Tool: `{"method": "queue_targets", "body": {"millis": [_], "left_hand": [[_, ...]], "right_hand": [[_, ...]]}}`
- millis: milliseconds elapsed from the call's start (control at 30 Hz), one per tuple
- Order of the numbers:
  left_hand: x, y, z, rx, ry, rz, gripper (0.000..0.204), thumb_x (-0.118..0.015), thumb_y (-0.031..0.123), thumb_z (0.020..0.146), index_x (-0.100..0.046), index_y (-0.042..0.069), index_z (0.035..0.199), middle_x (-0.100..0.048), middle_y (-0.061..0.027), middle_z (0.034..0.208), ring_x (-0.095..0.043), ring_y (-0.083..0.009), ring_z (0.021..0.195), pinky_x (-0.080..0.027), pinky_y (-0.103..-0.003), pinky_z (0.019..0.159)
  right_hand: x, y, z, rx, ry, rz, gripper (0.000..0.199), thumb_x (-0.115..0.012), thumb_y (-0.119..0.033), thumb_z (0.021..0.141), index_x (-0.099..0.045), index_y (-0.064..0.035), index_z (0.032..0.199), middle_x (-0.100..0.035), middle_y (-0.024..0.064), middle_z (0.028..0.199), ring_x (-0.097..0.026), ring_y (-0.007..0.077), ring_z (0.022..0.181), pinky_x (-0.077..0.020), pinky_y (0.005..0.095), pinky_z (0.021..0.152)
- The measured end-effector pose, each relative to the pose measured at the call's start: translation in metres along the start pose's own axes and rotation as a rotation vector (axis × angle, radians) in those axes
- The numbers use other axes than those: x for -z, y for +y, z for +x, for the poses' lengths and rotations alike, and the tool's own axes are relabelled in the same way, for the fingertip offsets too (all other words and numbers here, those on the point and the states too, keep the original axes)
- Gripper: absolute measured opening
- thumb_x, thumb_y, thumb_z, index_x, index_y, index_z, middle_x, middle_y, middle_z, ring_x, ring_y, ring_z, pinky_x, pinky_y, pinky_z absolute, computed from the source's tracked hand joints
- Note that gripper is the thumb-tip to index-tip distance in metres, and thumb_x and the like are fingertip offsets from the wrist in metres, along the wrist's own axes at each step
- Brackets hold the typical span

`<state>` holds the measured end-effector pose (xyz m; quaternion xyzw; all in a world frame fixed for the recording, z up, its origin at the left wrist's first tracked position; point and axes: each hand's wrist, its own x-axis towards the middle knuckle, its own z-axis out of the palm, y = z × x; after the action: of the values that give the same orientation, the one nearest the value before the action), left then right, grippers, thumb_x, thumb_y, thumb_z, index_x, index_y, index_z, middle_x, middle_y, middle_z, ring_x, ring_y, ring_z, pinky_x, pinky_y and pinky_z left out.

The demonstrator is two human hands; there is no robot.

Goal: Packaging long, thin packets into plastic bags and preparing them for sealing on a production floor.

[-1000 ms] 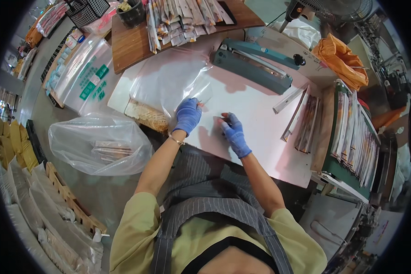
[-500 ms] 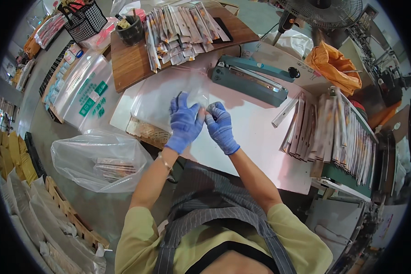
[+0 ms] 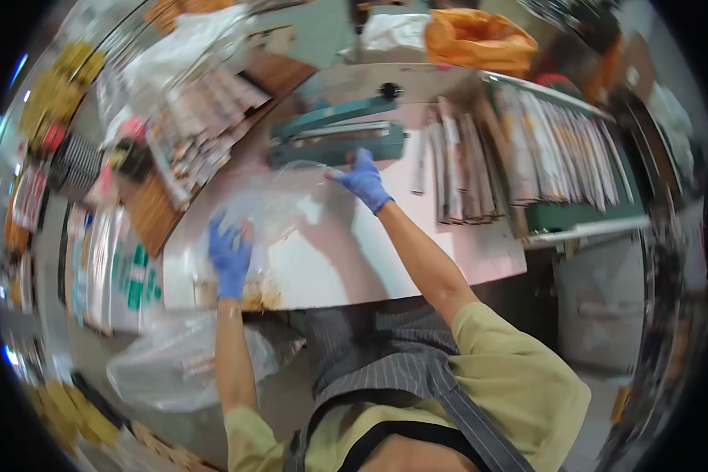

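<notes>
My left hand (image 3: 230, 253), in a blue glove, lies with fingers spread on clear plastic bags (image 3: 258, 214) at the left of the white tabletop (image 3: 334, 271). Motion blurs its outline. My right hand (image 3: 362, 182), gloved the same way with bare fingertips, is raised in front of the green bar sealer (image 3: 338, 145). A clear bag's edge runs to its thumb, and the fingers appear closed on it. The sealer's lever arm is lifted. Right of the sealer, several slim printed packets (image 3: 460, 169) stand upright in a row.
More packets (image 3: 562, 149) fill a green tray at the right. Loose packets (image 3: 204, 118) cover a wooden board (image 3: 151, 212) at the back left. A large clear bag (image 3: 169, 370) sits below the table's left edge. An orange sack (image 3: 480, 39) stands behind the table.
My hands were close together over the bags; now they are far apart. The right has moved toward the sealer, the left stays on the bags. The whole view has turned to the right.
</notes>
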<state>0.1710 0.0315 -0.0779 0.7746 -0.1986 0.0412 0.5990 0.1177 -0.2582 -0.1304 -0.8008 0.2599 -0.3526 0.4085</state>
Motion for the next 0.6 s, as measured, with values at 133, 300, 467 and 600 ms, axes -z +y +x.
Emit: {"method": "queue_targets", "body": {"millis": [133,300,467,600], "left_hand": [[-0.086,0.069,-0.026,-0.439,-0.302,0.300,0.026,-0.065,0.005,0.070,-0.058,0.004,0.096,-0.054,-0.0087,0.106,-0.059,-0.0171,0.079,-0.048,-0.020,0.064],[-0.243,0.063,-0.039,-0.376,-0.628,-0.008,0.037,-0.065,0.007,0.068,-0.057,0.005,0.104,-0.050,-0.0144,0.116,-0.056,-0.0217,0.096,-0.049,-0.027,0.071],[-0.329,0.038,-0.055,-0.655,-0.653,0.419,0.057,-0.061,0.023,0.065,-0.047,0.002,0.117,-0.039,-0.0157,0.128,-0.036,-0.0303,0.119,-0.026,-0.039,0.101],[-0.326,0.053,-0.065,-0.776,-0.754,0.374,0.051,-0.056,0.019,0.067,-0.049,0.000,0.113,-0.044,-0.0152,0.122,-0.040,-0.0286,0.115,-0.027,-0.042,0.099]], "right_hand": [[0.107,0.099,-0.017,-0.554,-0.161,0.149,0.035,-0.073,-0.017,0.068,-0.045,-0.0039,0.084,-0.049,0.0022,0.073,-0.050,0.0092,0.072,-0.0428,0.0257,0.062],[0.256,0.011,-0.013,-0.035,-0.298,0.469,0.031,-0.068,-0.003,0.073,-0.049,-0.0053,0.098,-0.052,0.0006,0.091,-0.049,0.0078,0.085,-0.0429,0.0238,0.075],[0.504,0.122,0.062,0.231,0.629,-0.779,0.035,-0.063,-0.025,0.075,-0.054,0.0012,0.098,-0.056,0.0181,0.095,-0.054,0.0303,0.089,-0.0428,0.0337,0.081],[0.629,0.174,0.054,-0.756,0.550,-1.076,0.036,-0.048,-0.036,0.081,-0.058,-0.0059,0.097,-0.057,0.0191,0.102,-0.052,0.0371,0.097,-0.0423,0.0399,0.082]]}}
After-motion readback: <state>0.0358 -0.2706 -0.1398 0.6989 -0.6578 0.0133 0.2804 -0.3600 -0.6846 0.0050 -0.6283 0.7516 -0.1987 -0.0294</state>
